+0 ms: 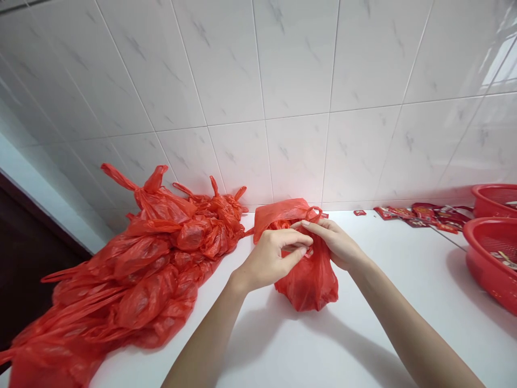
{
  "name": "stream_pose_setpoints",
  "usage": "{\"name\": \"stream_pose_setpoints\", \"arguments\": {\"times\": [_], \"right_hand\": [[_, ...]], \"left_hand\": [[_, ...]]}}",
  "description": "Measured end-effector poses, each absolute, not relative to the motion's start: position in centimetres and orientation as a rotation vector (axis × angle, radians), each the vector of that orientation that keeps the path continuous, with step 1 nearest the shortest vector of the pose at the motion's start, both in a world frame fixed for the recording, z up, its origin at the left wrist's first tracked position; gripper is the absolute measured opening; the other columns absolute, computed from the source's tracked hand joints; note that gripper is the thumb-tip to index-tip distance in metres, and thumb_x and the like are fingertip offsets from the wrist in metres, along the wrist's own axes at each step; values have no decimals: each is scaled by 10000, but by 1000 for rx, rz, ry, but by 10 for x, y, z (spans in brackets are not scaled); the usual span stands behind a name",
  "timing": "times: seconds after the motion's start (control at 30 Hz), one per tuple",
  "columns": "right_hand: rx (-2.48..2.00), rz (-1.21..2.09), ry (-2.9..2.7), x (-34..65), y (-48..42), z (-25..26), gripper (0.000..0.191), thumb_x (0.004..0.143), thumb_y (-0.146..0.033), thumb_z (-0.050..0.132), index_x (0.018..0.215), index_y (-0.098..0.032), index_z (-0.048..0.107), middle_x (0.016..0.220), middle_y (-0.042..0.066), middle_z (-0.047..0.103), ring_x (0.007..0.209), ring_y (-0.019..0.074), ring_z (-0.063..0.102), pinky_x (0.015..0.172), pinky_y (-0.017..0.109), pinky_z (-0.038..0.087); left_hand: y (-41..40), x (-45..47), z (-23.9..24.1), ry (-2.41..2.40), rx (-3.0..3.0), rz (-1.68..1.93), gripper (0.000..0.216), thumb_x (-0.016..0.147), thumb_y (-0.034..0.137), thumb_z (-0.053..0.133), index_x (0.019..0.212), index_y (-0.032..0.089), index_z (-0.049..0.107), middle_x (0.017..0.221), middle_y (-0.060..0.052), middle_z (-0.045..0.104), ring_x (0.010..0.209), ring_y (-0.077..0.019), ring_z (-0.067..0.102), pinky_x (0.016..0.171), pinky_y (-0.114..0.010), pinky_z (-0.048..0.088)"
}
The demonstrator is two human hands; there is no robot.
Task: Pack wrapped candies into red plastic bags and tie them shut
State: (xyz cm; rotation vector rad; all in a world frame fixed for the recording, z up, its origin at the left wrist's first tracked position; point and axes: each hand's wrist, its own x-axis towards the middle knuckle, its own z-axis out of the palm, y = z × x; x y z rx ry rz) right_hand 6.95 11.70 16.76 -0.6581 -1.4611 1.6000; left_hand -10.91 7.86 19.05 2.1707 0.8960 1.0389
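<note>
A red plastic bag (311, 283) stands bulging on the white table, just in front of the tiled wall. My left hand (278, 250) is at its upper left, thumb and fingers closed in a pinch on the bag's gathered top. On the other side, my right hand (333, 240) grips the bag near its handle loop, fingers bent around the plastic. What lies inside the bag is hidden. Behind my left hand, more loose red plastic (278, 210) spreads toward the wall; I cannot tell whether it belongs to the same bag.
A large heap of filled red plastic bags (141, 269) covers the table's left side. At the right stand two red plastic baskets (480, 253) with small packets inside. Small red packets (428, 214) lie along the wall on the white table (388, 258).
</note>
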Motion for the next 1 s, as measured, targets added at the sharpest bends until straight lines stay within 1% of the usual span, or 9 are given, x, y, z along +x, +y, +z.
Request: {"name": "stream_pose_setpoints", "arguments": {"times": [0.27,0.37,0.43,0.6,0.67,0.77,0.83,0.9,1.0], "right_hand": [[-829,1371,-1515,73,116,170,357,824,-516,713,891,-168,750,721,19,652,638,139,565,616,277,439],[-845,1362,-1484,73,118,169,365,821,-528,704,887,-170,735,712,19,652,628,148,575,605,283,453],[-850,1360,-1465,73,119,169,372,818,-540,705,876,-173,715,691,10,648,605,148,583,604,289,464],[-783,1399,-1470,73,118,171,380,823,-546,707,838,-169,658,758,20,674,618,165,646,640,311,504],[-770,1396,-1485,72,116,172,369,842,-536,692,854,-168,657,748,14,661,612,163,649,634,307,505],[-773,1364,-1551,71,112,174,369,889,-537,634,858,-169,651,687,9,634,615,163,637,613,295,495],[-795,1318,-1615,72,110,174,386,906,-547,602,821,-171,626,716,25,641,649,173,638,613,298,494],[-826,1218,-1689,73,109,174,405,914,-553,584,769,-174,590,739,30,626,669,172,622,605,294,481],[-878,969,-1783,74,110,172,463,931,-558,544,658,-189,486,630,-15,479,567,122,469,516,260,370]], "left_hand": [[70,-110,191,913,2463,745,333,923,111,466,1059,237,742,1020,-41,774,962,-221,711,879,-350,543],[68,-110,192,932,2483,721,329,935,132,471,1132,228,717,1119,-58,757,1043,-237,699,925,-368,532],[68,-110,192,958,2446,780,330,928,143,505,1176,231,704,1205,-63,735,1123,-241,675,979,-378,516],[78,-110,190,1070,2227,1171,226,897,177,587,1064,224,731,1090,-45,758,1014,-199,699,930,-332,542],[88,-110,185,1122,2142,1279,312,858,210,660,1168,225,687,1194,-60,718,1116,-216,662,1000,-359,512],[104,-110,175,1064,1985,1145,549,796,244,740,1324,232,588,1323,-91,647,1226,-245,603,1052,-404,480],[111,-110,171,957,1864,1013,553,785,238,742,1317,210,591,1245,-104,673,1147,-240,636,988,-396,516],[114,-109,169,904,1790,952,510,784,224,734,1279,186,618,1064,-84,701,1002,-212,662,891,-362,542],[113,-108,169,970,1782,920,494,786,256,750,1264,192,642,801,-8,636,824,-170,630,782,-316,522]]}}
